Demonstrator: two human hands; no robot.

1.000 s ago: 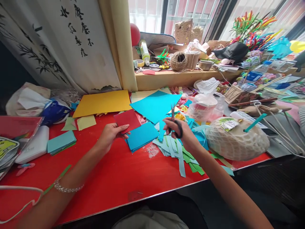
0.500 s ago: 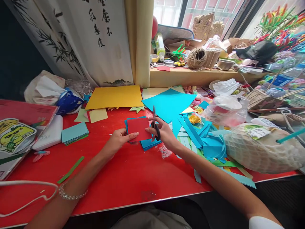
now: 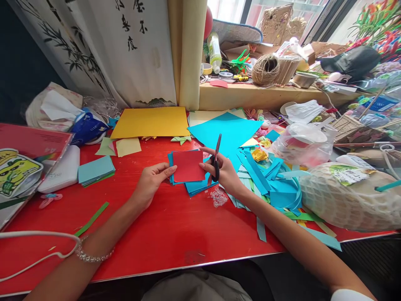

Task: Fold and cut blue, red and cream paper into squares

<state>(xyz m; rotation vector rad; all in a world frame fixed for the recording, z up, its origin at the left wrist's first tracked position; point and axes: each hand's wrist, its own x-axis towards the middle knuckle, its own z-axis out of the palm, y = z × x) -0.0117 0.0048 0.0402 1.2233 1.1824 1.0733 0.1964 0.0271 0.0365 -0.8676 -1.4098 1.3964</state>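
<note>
Your right hand (image 3: 223,168) swung left to the red square (image 3: 188,166), scissors (image 3: 216,166) in its grip; your left hand (image 3: 154,180) pinches the opposite edge, blue paper (image 3: 171,159) behind, above the tabletop (image 3: 163,242). Strips (image 3: 255,173) look done; big yellow sheet (image 3: 150,121) seems uncut.

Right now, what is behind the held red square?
Blue paper peeks past the left edge of the red square; a blue stack shows below. What the square covers is hidden.
</note>
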